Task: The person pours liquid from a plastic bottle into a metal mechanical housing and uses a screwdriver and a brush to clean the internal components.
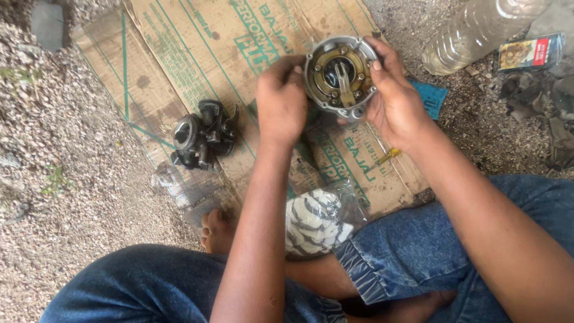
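Note:
A round grey metal cover (341,76) with a brass-coloured inner ring and a metal lever is held up over the cardboard. My right hand (394,101) grips it from the right and underneath. My left hand (281,98) holds its left edge with the fingers curled against the rim. A dark metal carburettor body (203,134) lies on the cardboard (179,54) to the left, apart from both hands.
A clear plastic bag of black-and-white striped parts (317,218) rests by my knees. A clear plastic bottle (478,30) lies at the top right on gravel, near a small printed packet (531,52). A yellow-handled tool (387,155) lies under my right wrist.

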